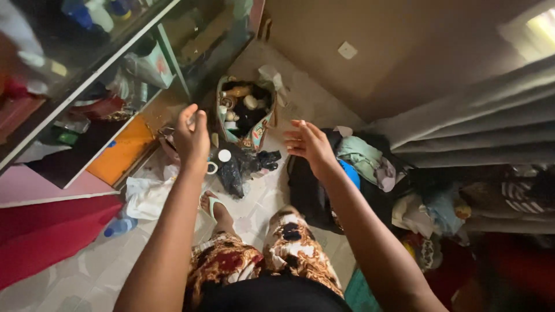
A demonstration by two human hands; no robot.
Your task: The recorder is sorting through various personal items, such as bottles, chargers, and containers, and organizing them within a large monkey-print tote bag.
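Both hands hover above the open patterned fabric bag point(245, 112) of bottles: left hand point(192, 136) fingers loosely bunched, right hand point(310, 144) fingers spread, both empty.

An open bag point(245, 112) of bottles stood at upper centre of the frame, shelves point(87, 75) to its left, heaped clothes point(370, 162) at right, curtain point(474, 124) above them.
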